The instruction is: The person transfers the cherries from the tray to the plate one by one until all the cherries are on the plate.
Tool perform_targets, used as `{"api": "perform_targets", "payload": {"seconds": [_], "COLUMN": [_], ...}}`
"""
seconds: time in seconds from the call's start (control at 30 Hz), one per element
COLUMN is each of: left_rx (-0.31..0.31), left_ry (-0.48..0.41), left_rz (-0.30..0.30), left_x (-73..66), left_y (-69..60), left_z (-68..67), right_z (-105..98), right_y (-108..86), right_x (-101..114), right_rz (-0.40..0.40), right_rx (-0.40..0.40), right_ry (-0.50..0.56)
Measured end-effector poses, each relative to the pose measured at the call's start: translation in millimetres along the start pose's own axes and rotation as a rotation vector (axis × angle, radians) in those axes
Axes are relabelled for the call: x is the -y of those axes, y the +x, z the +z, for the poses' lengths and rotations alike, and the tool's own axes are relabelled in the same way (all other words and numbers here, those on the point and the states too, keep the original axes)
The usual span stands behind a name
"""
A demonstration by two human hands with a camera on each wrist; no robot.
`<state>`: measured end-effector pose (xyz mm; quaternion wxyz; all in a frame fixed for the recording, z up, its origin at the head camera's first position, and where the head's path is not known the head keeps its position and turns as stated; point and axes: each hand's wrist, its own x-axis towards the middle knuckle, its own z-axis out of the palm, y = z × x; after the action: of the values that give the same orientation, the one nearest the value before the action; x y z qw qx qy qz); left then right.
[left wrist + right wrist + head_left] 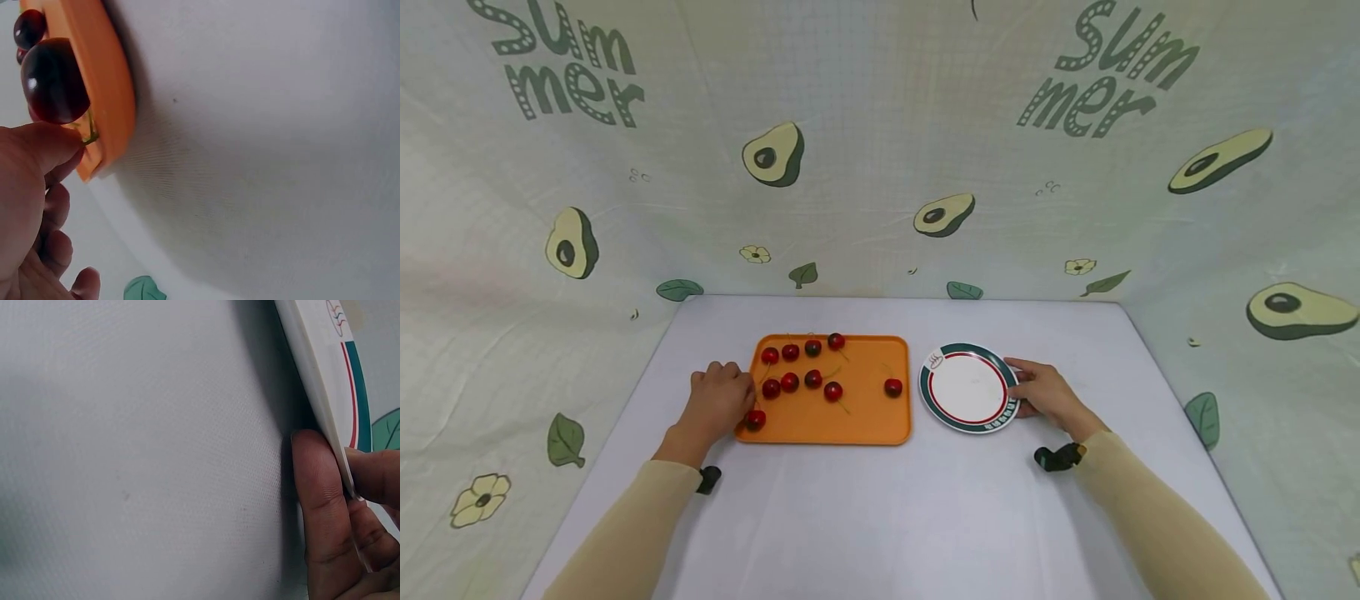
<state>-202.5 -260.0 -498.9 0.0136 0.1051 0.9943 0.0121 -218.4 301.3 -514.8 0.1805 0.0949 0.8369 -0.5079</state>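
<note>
My left hand (722, 398) is at the left end of an orange tray (857, 421). Its thumb and forefinger meet at the green stem (92, 132) of a dark red cherry (56, 81); the exact contact is partly hidden. That cherry lies in the tray's near left corner, and the other fingers curl outside the tray. On the right, my right hand (1043, 392) grips the right rim of a white plate (967, 387) with a green border and red ring. The thumb is above the rim and a finger (322, 487) is below it.
Several more cherries sit in two rough rows on the tray's left half; a single cherry (892, 387) lies near its right end. A white cloth covers the table (850, 517). Behind stands a printed curtain (865, 150) with avocados and leaves.
</note>
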Motion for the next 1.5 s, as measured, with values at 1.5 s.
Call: {"api": "perform_targets", "payload": {"seconds": [1.5], "left_rx": [-0.313], "left_ry": [0.033], "left_rz": [0.183], "left_x": [-30.3], "left_y": [32.6], "left_z": [-11.1], "right_z": [-1], "right_y": [-0.1], "right_x": [2], "right_rz": [0.013], "right_rx": [-0.007], "right_ry": [0.005]}}
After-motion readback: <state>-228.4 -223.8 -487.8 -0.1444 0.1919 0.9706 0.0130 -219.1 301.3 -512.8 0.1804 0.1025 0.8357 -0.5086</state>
